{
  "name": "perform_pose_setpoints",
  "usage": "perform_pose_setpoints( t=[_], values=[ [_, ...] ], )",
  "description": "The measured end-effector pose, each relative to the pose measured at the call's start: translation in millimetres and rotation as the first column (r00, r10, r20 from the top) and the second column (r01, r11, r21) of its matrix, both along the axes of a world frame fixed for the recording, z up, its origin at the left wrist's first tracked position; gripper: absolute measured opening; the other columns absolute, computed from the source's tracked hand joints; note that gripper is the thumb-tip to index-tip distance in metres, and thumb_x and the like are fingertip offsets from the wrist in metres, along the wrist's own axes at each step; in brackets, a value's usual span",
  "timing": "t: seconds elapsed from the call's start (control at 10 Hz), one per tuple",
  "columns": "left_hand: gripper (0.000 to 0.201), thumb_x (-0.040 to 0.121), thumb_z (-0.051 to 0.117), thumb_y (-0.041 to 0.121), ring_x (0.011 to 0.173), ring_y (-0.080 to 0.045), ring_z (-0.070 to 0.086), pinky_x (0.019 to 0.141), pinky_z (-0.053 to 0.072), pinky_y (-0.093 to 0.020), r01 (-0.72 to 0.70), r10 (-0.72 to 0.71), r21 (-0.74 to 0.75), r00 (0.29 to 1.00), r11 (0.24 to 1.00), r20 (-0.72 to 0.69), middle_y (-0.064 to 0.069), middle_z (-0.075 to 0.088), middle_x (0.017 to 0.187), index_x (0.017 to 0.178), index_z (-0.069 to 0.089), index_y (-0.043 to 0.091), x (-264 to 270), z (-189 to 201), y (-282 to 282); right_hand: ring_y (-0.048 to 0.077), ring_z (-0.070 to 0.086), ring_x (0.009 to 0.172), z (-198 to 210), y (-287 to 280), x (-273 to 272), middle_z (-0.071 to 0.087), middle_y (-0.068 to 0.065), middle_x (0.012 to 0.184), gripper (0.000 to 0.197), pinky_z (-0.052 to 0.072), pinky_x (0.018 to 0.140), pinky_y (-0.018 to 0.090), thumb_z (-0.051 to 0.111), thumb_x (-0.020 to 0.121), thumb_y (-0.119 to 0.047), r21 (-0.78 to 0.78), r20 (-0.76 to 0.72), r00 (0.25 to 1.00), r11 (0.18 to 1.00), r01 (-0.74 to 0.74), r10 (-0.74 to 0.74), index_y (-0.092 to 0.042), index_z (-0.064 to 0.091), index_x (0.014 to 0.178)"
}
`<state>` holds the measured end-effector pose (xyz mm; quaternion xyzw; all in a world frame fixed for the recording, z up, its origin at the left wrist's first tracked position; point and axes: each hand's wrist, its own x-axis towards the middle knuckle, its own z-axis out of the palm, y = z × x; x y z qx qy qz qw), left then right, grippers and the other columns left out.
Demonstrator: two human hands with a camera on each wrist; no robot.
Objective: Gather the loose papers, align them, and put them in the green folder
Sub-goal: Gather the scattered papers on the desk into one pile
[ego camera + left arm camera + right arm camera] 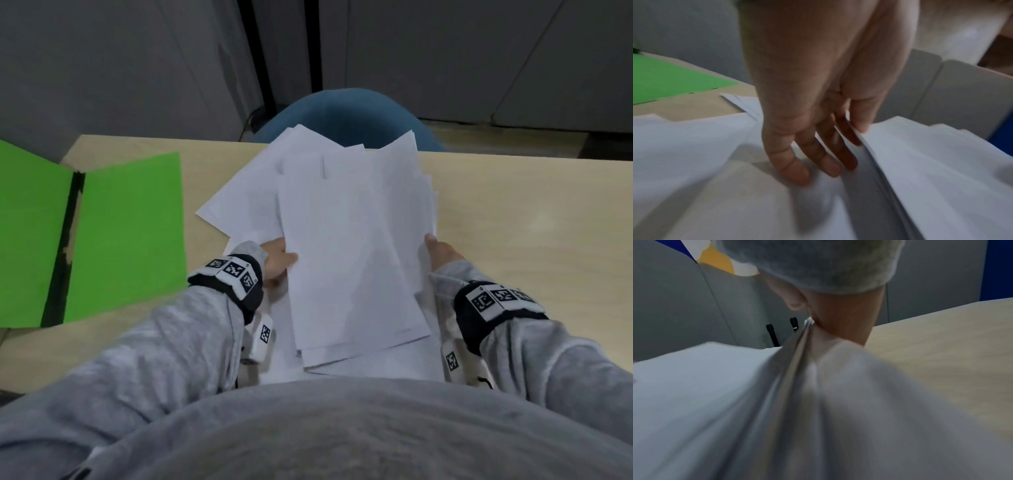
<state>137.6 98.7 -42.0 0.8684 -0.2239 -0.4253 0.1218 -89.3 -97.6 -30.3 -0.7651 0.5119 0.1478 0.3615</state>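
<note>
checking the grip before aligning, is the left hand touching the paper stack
Touching. The left wrist view shows the left hand pinching the paper stack: thumb on top of the edge, fingers beneath.

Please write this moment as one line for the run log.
phase: gathering | left hand: grips papers at left edge | right hand: grips right edge | papers: fanned, not aligned | folder: open on table, no papers inside

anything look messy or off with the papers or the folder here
Yes. The papers are a fanned, askew bunch, corners jutting out at different angles past the far table edge, while the left hand and right hand hold their sides. The green folder lies open, and its dark spine looks scuffed.
</note>
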Motion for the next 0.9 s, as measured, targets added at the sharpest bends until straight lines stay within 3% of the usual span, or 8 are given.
perform_pose_setpoints(
  t=[0.1,0.2,0.3,0.4,0.5,0.7,0.8,0.9],
  values=[
    [0.059,0.077,0.047,0.054,0.11,-0.028,0.059,0.1,0.045,-0.039,0.233,-0.231,0.061,0.972,0.97,-0.045,-0.004,0.063,0.123,0.126,0.051,0.02,-16.1,-0.1,-6.3,0.035,0.053,0.113,4.9,6.7,1.0,0.045,0.011,0.132,0.067,0.047,0.095,0.048,0.066,0.084,-0.041,0.09,-0.018,0.998,0.994,0.055,-0.053,-0.02,0.031,0.136],
    [0.062,0.078,0.053,0.055,0.118,-0.029,0.055,0.103,0.043,-0.038,0.142,-0.151,0.105,0.985,0.984,0.078,-0.003,0.054,0.133,0.132,0.047,0.025,-10.8,6.3,-9.0,0.032,0.06,0.099,-8.3,2.2,8.5,0.057,0.011,0.113,0.059,0.052,0.085,0.036,0.074,0.078,-0.032,0.07,-0.023,0.998,0.996,0.063,-0.062,-0.008,0.039,0.119],
    [0.058,0.087,0.057,0.04,0.125,-0.035,0.049,0.104,0.042,-0.035,-0.132,0.02,0.311,0.941,0.941,0.339,-0.013,0.043,0.14,0.137,0.041,0.013,12.9,4.5,5.6,0.033,0.056,0.111,-12.2,-1.2,11.3,0.056,0.015,0.124,0.058,0.047,0.085,0.034,0.073,0.078,-0.01,0.084,0.053,0.991,0.99,0.117,-0.121,-0.009,0.044,0.128],
    [0.063,0.087,0.064,0.039,0.126,-0.032,0.052,0.103,0.043,-0.035,-0.154,0.052,0.362,0.96,0.92,0.275,-0.016,0.053,0.136,0.133,0.047,0.0,25.8,-10.2,27.7,0.031,0.057,0.09,-17.9,-2.4,7.1,0.057,0.012,0.105,0.04,0.048,0.067,0.033,0.058,0.084,0.0,0.112,0.03,0.989,0.984,0.14,-0.144,-0.015,0.04,0.117],
    [0.056,0.086,0.066,0.034,0.122,-0.031,0.056,0.102,0.047,-0.039,-0.146,0.103,0.356,0.985,0.923,0.138,-0.016,0.056,0.132,0.128,0.052,0.0,22.3,-13.7,32.9,0.031,0.056,0.091,-19.6,-3.1,5.9,0.058,0.014,0.107,0.042,0.046,0.077,0.034,0.055,0.084,0.001,0.11,0.048,0.99,0.985,0.13,-0.136,-0.013,0.04,0.121],
    [0.063,0.092,0.058,0.035,0.134,-0.031,0.042,0.108,0.038,-0.035,-0.273,0.231,0.2,0.95,0.941,0.21,-0.013,0.039,0.149,0.143,0.037,0.004,20.2,2.2,21.1,0.026,0.053,0.093,-26.8,-13.5,11.5,0.058,0.01,0.112,0.052,0.044,0.075,0.033,0.062,0.082,0.001,0.145,0.04,0.994,0.985,0.096,-0.102,-0.011,0.044,0.129],
    [0.042,0.094,0.055,0.029,0.117,-0.031,0.055,0.087,0.04,-0.029,-0.39,0.376,0.006,0.891,0.921,0.257,-0.015,0.058,0.129,0.124,0.055,0.0,26.3,11.3,15.2,0.03,0.055,0.098,-20.3,-11.7,12.6,0.056,0.011,0.112,0.048,0.045,0.075,0.032,0.061,0.086,-0.001,0.174,0.004,0.99,0.975,0.139,-0.142,-0.008,0.044,0.13],
    [0.039,0.097,0.047,0.027,0.115,-0.032,0.056,0.088,0.04,-0.028,-0.413,0.417,-0.063,0.888,0.909,0.192,-0.015,0.059,0.129,0.124,0.056,0.001,27.3,14.6,10.1,0.037,0.056,0.11,-16.6,-9.9,14.6,0.059,0.017,0.121,0.048,0.046,0.097,0.044,0.063,0.083,-0.002,0.178,0.006,0.987,0.971,0.16,-0.163,-0.006,0.046,0.128]
  ],
)
